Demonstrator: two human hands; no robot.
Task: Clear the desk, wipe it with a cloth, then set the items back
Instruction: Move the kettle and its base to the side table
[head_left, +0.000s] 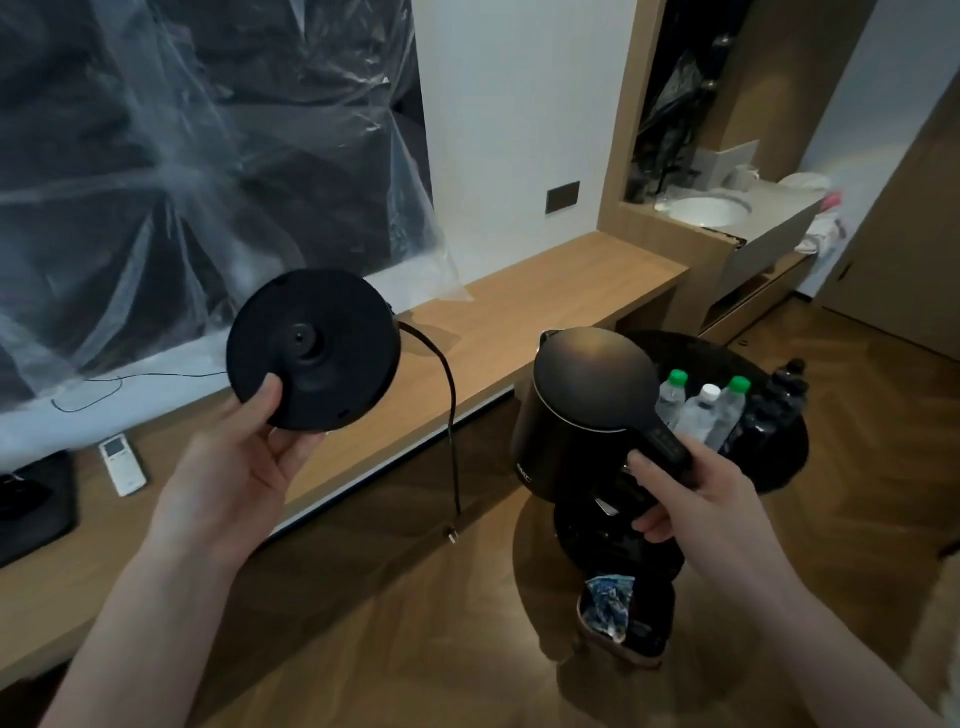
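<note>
Above the table edge, left grip: the left hand (249, 457) holds the round black kettle base (313, 349) tilted up, thumb pressed on its rim and fingers curled behind, so its face turns toward the camera.
Right grip: the right hand (691, 499) is wrapped round the handle of the black kettle (582, 410), which hangs upright over the floor, clear of the table.
Cord: a black cord (451, 415) leaves the base's edge and dangles past the table front, its plug (451, 535) hanging free, so it looks unplugged.
Table: the long wooden table (519, 312) is bare along the stretch beneath the base; a white remote (123, 464) and a dark tray (36, 499) lie at its left end.
Beyond: a round black side table (779, 467) carries water bottles (701, 410), and a small bin (623, 618) stands on the floor below the kettle.
Step in hand: probably clearing, though it could be the setting back; no cloth shows to settle it.
Next move: if clearing, both pieces need a spot off the table, perhaps near the bottles, with the loose cord gathered so the plug does not snag or drag.
</note>
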